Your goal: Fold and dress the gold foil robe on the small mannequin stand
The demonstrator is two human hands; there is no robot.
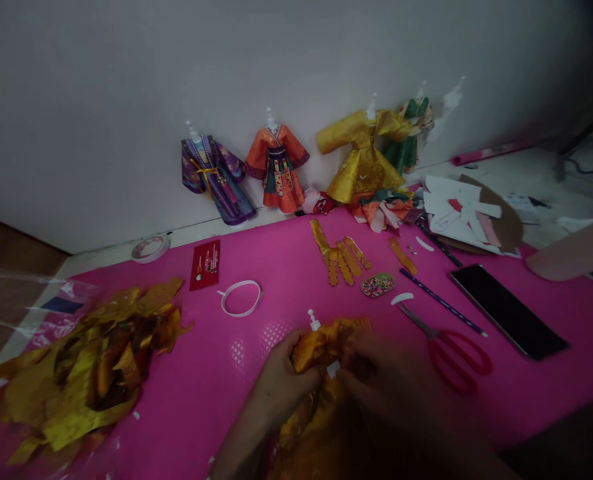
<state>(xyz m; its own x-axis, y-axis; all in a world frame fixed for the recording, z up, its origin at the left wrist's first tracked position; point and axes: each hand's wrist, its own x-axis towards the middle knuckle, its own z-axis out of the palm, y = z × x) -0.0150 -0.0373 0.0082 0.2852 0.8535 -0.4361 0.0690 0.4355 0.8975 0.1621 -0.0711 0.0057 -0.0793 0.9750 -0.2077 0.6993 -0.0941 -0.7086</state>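
Observation:
My left hand and my right hand are both closed on a small gold paper robe mounted on a white doll stand, low in the middle of the pink mat. The left fingers pinch its left sleeve, the right fingers press its right side. The robe's gold skirt spreads down toward me between my wrists. Both hands are dim and slightly blurred.
Gold paper scraps pile at the left. Red-handled scissors, a pencil, a black phone, a white ring, gold strips lie on the mat. Finished paper robes stand along the wall. Another person's arm rests at right.

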